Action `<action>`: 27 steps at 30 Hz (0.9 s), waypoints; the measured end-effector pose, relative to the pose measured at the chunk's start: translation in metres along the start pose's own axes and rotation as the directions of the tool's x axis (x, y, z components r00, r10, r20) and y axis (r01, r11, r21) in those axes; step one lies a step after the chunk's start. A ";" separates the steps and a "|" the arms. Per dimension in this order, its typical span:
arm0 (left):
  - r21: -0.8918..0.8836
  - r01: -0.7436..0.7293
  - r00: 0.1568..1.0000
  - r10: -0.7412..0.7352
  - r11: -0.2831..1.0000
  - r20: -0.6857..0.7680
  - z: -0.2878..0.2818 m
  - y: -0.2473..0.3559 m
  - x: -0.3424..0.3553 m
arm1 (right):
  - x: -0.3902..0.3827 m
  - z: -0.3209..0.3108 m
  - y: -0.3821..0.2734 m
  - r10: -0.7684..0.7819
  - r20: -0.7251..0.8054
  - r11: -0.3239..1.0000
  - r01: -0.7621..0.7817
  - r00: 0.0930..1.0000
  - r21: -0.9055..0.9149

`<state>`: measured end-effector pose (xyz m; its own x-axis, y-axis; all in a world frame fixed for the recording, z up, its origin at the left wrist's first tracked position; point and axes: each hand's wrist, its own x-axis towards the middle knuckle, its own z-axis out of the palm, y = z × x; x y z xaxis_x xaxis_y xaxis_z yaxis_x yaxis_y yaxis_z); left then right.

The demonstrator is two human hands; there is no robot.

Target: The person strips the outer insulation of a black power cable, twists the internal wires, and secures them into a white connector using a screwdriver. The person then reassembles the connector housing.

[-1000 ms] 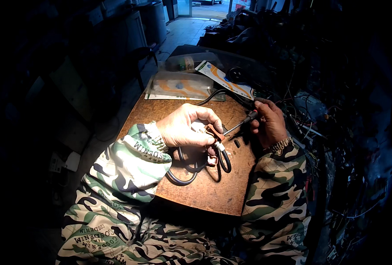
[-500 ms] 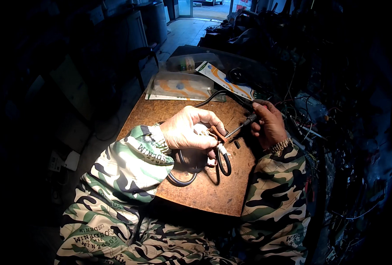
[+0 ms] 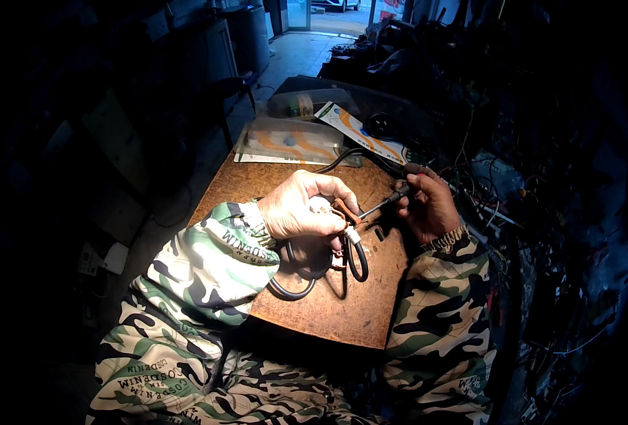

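Observation:
My left hand (image 3: pixel 293 207) pinches a small electrical fitting (image 3: pixel 349 214) with a brown-orange piece and whitish parts. Its exact kind I cannot make out, since the fingers cover much of it. A black cable (image 3: pixel 361 268) loops down from a white piece (image 3: pixel 353 234) on the fitting, and more of it curves on the tabletop under the hand. Over to the right, my right hand (image 3: pixel 431 204) grips the dark handle of a screwdriver (image 3: pixel 380 204). Its metal shaft points left and down, with the tip at the brown-orange piece. A small black piece (image 3: pixel 379 233) lies just below the shaft.
The worn wooden table (image 3: pixel 328 319) carries clear plastic packages (image 3: pixel 293 134) and a white-and-orange card (image 3: pixel 360 133) at its far end. A coiled black cord (image 3: pixel 380 126) lies beside the card. Tangled wires (image 3: pixel 487 191) crowd the right side; a dark stool (image 3: pixel 230 88) stands left.
The fingers of my right hand have shifted round the screwdriver handle, and the hand sits slightly higher. My left hand still pinches the fitting in nearly the same place.

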<state>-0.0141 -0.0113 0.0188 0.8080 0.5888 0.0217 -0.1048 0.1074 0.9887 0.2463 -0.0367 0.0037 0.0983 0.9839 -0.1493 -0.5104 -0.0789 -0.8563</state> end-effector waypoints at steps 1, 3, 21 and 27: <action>-0.014 -0.006 1.000 0.006 1.000 -0.007 -0.002 -0.001 -0.004 | 0.003 0.004 0.003 0.003 0.017 1.000 -0.003 1.000 0.018; -0.047 -0.027 1.000 0.028 0.999 0.006 -0.001 0.000 -0.002 | 0.001 0.001 0.002 -0.006 0.019 1.000 0.007 1.000 -0.022; -0.175 -0.110 0.994 0.109 0.978 -0.015 0.002 0.001 0.001 | -0.002 -0.010 -0.006 -0.045 0.052 0.984 0.053 0.998 -0.170; -0.223 -0.128 0.992 0.123 0.967 -0.036 -0.002 -0.003 0.003 | -0.004 -0.006 -0.003 -0.143 0.098 0.985 0.151 0.985 -0.082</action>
<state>-0.0127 -0.0087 0.0154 0.7676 0.6259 0.1376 -0.3336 0.2069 0.9197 0.2526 -0.0415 0.0045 0.0861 0.9960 0.0240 -0.4182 0.0580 -0.9065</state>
